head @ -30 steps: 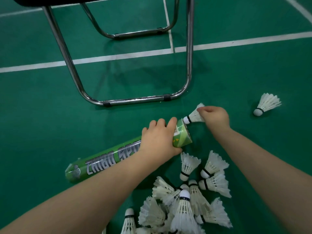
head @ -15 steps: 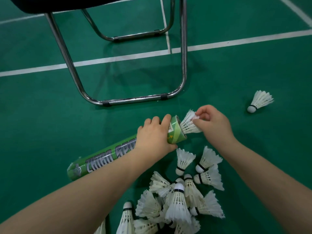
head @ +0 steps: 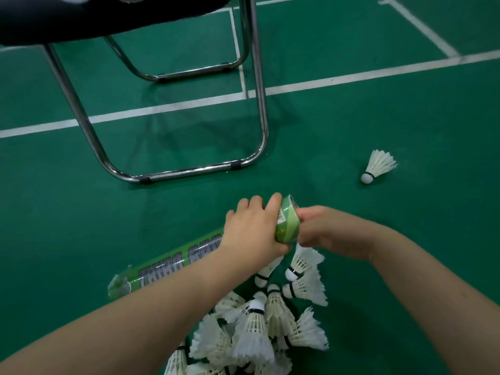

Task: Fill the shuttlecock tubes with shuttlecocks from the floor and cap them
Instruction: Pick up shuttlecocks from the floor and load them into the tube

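Fingers (head: 255, 204) of the left hand (head: 251, 228) curl over the long green cardboard shuttlecock tube (head: 173, 262) close to its open end, gripping it; that end seems raised off the floor, while the far end lies low to the left. The right hand (head: 330, 234) is bunched against the tube's mouth with its fingers folded inward; I cannot tell whether they pinch a shuttlecock or merely push, since the mouth is hidden behind them. Judging by the task, a shuttlecock is being seated in the tube, and capping is not yet reached.

Just below the open end lies a loose heap of white feather shuttlecocks (head: 259, 328), some of them under the left wrist; one stray white shuttlecock (head: 378, 166) lies well apart to the right. Beyond the tube stands a chrome tubular chair frame (head: 178, 173) on the green court floor (head: 392, 266), which is crossed by white painted lines (head: 351, 77).

Several things could go wrong from here: feathers pushed in askew could crumple or jam against the rim; a slack left grip could let the tube roll or tip, so that its contents slide out; a forearm dragged across the heap could crush or scatter it.
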A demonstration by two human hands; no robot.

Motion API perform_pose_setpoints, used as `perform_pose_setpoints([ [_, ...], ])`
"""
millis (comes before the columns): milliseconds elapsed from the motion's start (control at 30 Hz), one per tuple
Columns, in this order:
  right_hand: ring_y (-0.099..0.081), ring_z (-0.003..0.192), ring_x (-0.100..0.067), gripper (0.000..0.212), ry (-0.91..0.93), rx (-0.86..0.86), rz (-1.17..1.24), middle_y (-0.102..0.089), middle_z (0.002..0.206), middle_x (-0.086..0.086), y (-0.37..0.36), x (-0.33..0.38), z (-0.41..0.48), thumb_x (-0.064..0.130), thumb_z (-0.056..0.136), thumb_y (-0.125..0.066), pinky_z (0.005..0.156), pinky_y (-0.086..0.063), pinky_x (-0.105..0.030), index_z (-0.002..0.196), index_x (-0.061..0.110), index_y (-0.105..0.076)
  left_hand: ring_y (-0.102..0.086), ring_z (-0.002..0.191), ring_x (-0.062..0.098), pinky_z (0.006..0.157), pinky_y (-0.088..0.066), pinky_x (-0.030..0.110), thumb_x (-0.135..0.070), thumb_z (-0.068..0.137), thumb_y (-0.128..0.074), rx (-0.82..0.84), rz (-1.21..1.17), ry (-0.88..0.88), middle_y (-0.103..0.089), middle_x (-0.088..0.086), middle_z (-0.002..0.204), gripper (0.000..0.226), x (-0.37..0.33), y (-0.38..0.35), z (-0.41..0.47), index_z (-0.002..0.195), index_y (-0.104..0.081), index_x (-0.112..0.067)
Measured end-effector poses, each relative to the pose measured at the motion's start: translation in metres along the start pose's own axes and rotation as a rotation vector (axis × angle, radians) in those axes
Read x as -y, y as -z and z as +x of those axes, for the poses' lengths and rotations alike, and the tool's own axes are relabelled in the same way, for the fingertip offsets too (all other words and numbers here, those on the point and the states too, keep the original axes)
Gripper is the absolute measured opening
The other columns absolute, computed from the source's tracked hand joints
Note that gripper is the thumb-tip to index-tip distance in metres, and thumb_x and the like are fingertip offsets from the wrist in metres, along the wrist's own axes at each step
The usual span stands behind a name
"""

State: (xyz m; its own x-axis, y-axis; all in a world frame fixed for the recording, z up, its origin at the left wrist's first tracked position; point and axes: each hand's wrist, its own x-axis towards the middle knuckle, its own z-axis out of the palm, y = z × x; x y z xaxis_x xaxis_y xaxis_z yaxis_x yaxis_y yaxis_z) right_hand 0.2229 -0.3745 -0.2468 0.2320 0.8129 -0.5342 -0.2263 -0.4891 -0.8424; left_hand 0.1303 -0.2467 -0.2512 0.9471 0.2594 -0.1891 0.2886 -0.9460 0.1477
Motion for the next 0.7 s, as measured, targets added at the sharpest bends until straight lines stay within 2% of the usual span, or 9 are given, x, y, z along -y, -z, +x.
perform_pose_setpoints([
  [167, -0.051, 0.082, -0.015, 0.03, -0.014, 0.1, 0.01, -0.055, 0.084, -0.006, 0.006, 0.001, -0.016, 0.004, 0.061, -0.051, 0.077, -0.046, -0.02, 0.091, 0.002, -0.055, -0.039, 0.119, 0.029, 0.097, -0.037, 0.046, -0.052, 0.079, -0.061, 0.009, 0.029, -0.088, -0.042, 0.008, 0.127, 0.083, -0.023, -0.001, 0.007, 0.143, -0.015, -0.024],
  [267, -0.056, 0.082, -0.012, 0.021, 0.01, 0.016, 0.067, -0.061, 0.082, -0.001, 0.004, -0.005, -0.024, 0.006, 0.063, -0.054, 0.078, -0.05, -0.018, 0.084, 0.009, -0.06, -0.037, 0.12, 0.029, 0.099, -0.036, 0.045, -0.052, 0.081, -0.06, 0.02, 0.062, -0.114, -0.04, 0.008, 0.13, 0.084, -0.03, -0.003, 0.009, 0.144, -0.012, -0.025],
  [433, -0.057, 0.082, -0.014, 0.016, 0.066, -0.326, 0.108, -0.062, 0.084, -0.002, 0.007, -0.028, -0.03, 0.02, 0.069, -0.061, 0.082, -0.046, -0.028, 0.085, 0.014, -0.064, -0.037, 0.12, 0.029, 0.096, -0.036, 0.043, -0.048, 0.08, -0.061, 0.019, 0.055, -0.161, -0.041, 0.008, 0.13, 0.084, -0.051, -0.006, 0.021, 0.144, -0.012, -0.024],
  [500, -0.057, 0.08, -0.013, 0.006, 0.119, -0.502, 0.158, -0.063, 0.086, -0.004, 0.015, -0.032, -0.033, 0.016, 0.082, -0.063, 0.081, -0.046, -0.025, 0.087, 0.014, -0.065, -0.038, 0.121, 0.029, 0.097, -0.037, 0.044, -0.049, 0.08, -0.062, 0.009, 0.034, -0.162, -0.041, 0.008, 0.13, 0.085, -0.058, -0.008, 0.029, 0.144, -0.013, -0.024],
  [633, -0.061, 0.074, -0.01, 0.019, 0.184, -0.903, 0.114, -0.066, 0.07, 0.005, 0.051, -0.045, -0.037, 0.015, 0.089, -0.056, 0.068, -0.044, -0.012, 0.073, 0.02, -0.064, -0.037, 0.121, 0.029, 0.097, -0.038, 0.043, -0.053, 0.078, -0.064, 0.03, 0.031, -0.135, -0.041, 0.007, 0.13, 0.089, -0.062, -0.014, 0.043, 0.144, -0.011, -0.026],
  [700, -0.063, 0.079, -0.011, 0.02, 0.113, -1.024, 0.059, -0.067, 0.071, 0.007, 0.074, -0.057, -0.034, 0.018, 0.088, -0.056, 0.066, -0.043, -0.017, 0.071, 0.023, -0.063, -0.038, 0.12, 0.028, 0.097, -0.039, 0.043, -0.055, 0.078, -0.063, 0.029, 0.033, -0.129, -0.042, 0.006, 0.129, 0.088, -0.06, -0.016, 0.046, 0.144, -0.012, -0.026],
])
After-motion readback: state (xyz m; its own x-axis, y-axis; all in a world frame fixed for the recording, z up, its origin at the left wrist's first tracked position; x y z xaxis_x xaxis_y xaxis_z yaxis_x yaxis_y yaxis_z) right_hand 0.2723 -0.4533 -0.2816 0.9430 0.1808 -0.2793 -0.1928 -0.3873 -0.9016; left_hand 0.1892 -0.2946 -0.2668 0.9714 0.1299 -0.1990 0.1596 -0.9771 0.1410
